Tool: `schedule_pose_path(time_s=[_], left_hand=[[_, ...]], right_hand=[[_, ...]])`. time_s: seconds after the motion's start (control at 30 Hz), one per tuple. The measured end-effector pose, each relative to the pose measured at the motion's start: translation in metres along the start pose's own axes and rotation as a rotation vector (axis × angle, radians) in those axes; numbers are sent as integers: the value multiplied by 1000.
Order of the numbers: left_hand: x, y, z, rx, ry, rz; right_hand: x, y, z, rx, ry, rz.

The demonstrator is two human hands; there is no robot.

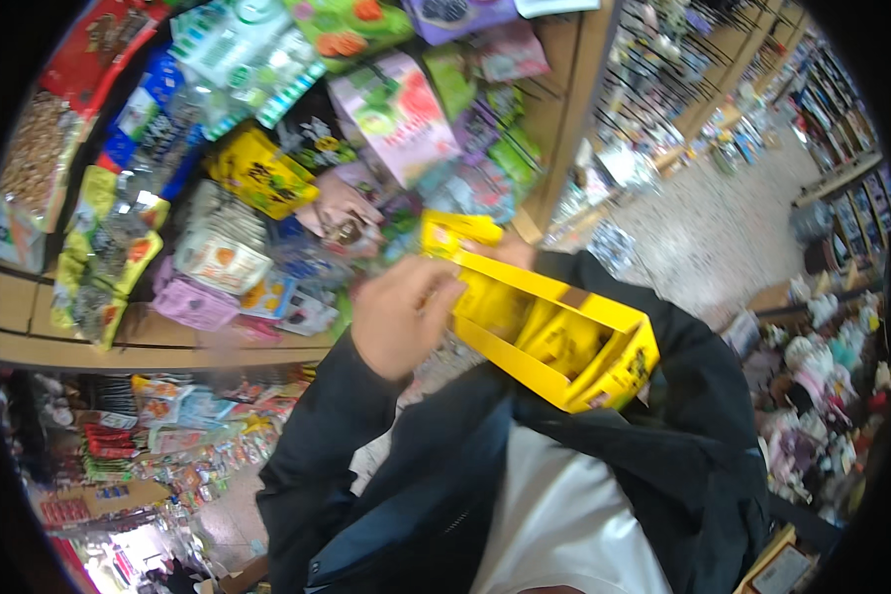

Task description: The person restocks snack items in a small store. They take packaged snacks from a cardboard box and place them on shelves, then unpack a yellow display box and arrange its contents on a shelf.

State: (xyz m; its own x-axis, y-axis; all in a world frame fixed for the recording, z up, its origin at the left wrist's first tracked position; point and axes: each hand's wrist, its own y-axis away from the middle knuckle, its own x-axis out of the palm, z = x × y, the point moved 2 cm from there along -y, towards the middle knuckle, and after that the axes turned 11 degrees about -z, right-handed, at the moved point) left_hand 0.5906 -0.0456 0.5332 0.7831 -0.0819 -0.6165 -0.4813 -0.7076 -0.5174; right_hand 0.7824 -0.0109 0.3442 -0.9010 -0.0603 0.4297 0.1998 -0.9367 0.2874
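Observation:
A yellow display carton [516, 364] with an open top is held tilted in front of my chest. Inside it lie several yellow packets [564, 341], bunched towards the right end. My left hand [405, 308] has its fingers and thumb closed at the carton's left end. Behind the far side wall, my right hand [516, 249] supports the carton, most of it hidden. A yellow printed piece [445, 232], either a flap or a packet, sticks up past the left end between my hands; I cannot tell which.
Beyond my hands is a wooden shelf [156, 356] piled with snack bags, among them a yellow bag [260, 174] and a pink fruit-print pack [397, 115]. Metal hooks [661, 89] stand at upper right. Plush toys [817, 386] fill the right side. Speckled floor [690, 215] shows between displays.

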Motion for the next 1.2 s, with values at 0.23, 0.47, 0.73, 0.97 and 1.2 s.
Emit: schedule_pose_path(time_s=[0.23, 0.47, 0.73, 0.97, 1.2], left_hand=[[36, -7, -23, -233, -7, 787], [64, 4, -8, -330, 170, 969], [73, 29, 4, -523, 463, 759], [40, 31, -2, -394, 18, 457], [2, 30, -1, -256, -79, 128]], right_hand=[[24, 8, 10, 33, 42, -86], [17, 10, 0, 99, 62, -112], [11, 17, -4, 38, 148, -137], [9, 15, -8, 47, 131, -147], [5, 15, -13, 30, -203, 18]])
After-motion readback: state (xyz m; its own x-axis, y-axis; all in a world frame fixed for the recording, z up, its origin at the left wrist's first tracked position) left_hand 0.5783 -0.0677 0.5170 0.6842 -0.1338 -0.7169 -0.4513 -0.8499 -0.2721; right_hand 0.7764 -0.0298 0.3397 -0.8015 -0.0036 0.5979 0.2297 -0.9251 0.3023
